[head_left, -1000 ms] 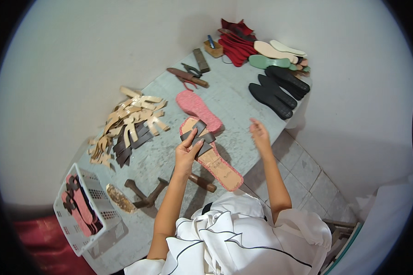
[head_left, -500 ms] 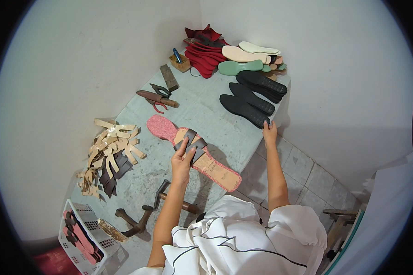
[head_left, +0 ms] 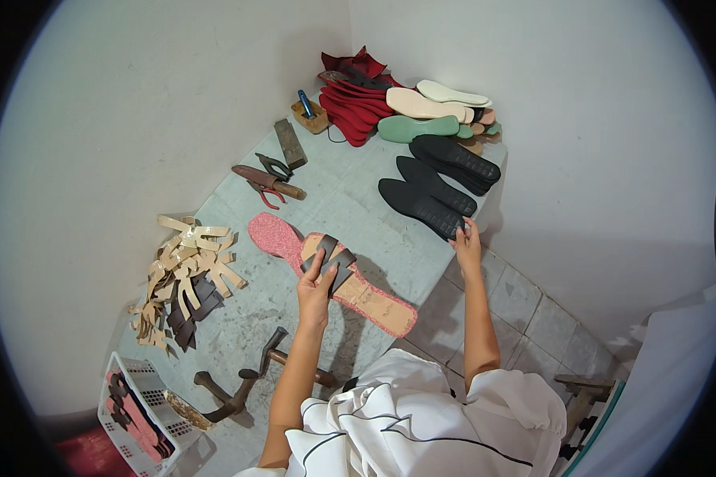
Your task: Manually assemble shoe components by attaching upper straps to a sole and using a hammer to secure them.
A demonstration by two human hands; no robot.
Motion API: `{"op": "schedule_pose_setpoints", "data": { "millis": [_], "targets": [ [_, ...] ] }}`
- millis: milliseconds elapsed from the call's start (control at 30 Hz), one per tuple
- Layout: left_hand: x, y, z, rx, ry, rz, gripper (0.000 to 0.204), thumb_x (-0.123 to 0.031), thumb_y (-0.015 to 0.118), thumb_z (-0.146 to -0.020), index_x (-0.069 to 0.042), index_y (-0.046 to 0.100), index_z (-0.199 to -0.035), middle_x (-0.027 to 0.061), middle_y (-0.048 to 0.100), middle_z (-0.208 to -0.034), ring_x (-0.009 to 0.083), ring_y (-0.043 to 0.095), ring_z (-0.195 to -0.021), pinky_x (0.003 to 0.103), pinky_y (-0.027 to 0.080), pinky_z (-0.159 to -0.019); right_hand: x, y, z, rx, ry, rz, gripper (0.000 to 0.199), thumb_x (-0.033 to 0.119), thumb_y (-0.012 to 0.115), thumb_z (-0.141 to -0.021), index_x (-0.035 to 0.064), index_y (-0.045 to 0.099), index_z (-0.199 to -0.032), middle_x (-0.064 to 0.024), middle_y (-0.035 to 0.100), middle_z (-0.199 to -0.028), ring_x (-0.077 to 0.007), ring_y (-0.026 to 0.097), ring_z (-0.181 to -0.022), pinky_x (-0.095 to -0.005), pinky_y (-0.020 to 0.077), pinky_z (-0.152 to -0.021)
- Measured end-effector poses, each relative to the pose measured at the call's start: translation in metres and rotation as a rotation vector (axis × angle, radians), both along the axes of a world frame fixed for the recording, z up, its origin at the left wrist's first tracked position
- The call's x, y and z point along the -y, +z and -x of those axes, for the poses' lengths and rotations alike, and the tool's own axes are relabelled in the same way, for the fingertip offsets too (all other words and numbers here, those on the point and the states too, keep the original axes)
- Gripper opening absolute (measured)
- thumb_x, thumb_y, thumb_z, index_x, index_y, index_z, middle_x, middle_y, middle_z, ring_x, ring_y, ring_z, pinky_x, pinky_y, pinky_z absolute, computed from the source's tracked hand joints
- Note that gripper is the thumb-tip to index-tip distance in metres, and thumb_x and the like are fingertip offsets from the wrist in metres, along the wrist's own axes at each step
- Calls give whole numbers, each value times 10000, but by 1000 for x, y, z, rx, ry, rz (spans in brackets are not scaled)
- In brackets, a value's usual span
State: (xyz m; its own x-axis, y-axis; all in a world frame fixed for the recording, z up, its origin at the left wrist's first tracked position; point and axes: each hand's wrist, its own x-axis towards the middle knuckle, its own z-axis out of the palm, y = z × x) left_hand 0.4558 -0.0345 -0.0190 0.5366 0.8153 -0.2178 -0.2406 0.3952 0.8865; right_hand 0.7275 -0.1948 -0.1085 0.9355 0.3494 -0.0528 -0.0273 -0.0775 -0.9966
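Note:
My left hand (head_left: 313, 296) is closed on a sandal insole (head_left: 386, 308), tan underneath with a speckled pink edge, gripping it where dark crossed straps (head_left: 331, 261) wrap around it. The insole is held over the table, slanting from upper left to lower right. Just beyond its rounded end lies a second pink insole (head_left: 274, 234), partly covered by the first. At the table's right edge, my right hand (head_left: 468, 245) pinches the near end of a black shoe sole (head_left: 418, 205). That sole lies beside more black soles (head_left: 455, 161).
Red insoles (head_left: 348, 111) and a green sole (head_left: 418, 128) are piled at the back. Pliers (head_left: 267, 193), a sheathed knife (head_left: 269, 181) and a block (head_left: 290, 144) lie left. Nearer are strap pieces (head_left: 187, 274), a hammer (head_left: 274, 350), an iron shoe stand (head_left: 227, 396) and a white basket (head_left: 147, 389).
The whole view has shifted slightly, the table now sitting lower in the picture. My right fingers have drawn closer around the black sole's end. My left hand keeps its hold on the insole.

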Motion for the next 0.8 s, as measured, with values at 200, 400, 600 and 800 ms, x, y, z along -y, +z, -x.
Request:
{"op": "schedule_pose_setpoints", "data": {
  "millis": [200, 400, 600, 800],
  "targets": [
    [2, -1, 10, 4, 20, 30, 487, -1, 592, -811, 7, 420, -1267, 94, 559, -1118, 98, 570, -897, 222, 469, -789, -4, 35, 11, -174, 101, -215, 362, 123, 470, -905, 82, 382, -1253, -84, 536, -1009, -127, 525, -915, -279, 501, -754],
    [1, 5, 43, 33, 87, 79, 483, -8, 585, -818, 12, 411, -1269, 98, 568, -1105, 106, 584, -882, 228, 484, -771, -34, 102, 60, -187, 212, -398, 371, 132, 482, -905, 72, 378, -1256, -82, 566, -1067, -134, 562, -932, -288, 494, -795],
    [1, 27, 99, 52, 166, 75, 468, -15, 578, -823, 5, 419, -1264, 98, 572, -1101, 116, 584, -901, 240, 487, -790, -54, 167, 151, -117, 569, -495, 402, 126, 473, -911, 31, 355, -1283, -93, 574, -1079, -117, 557, -966, -266, 480, -806],
    [6, 42, 168, 154, 368, 40, 413, -4, 593, -807, 27, 478, -1201, 104, 589, -1064, 132, 600, -859, 253, 499, -763, -38, 193, 234, 543, 1211, -303, 349, -58, 509, -761, 16, 574, -1096, -96, 545, -1184, -228, 503, -1104, -322, 395, -929]
  ]
}}
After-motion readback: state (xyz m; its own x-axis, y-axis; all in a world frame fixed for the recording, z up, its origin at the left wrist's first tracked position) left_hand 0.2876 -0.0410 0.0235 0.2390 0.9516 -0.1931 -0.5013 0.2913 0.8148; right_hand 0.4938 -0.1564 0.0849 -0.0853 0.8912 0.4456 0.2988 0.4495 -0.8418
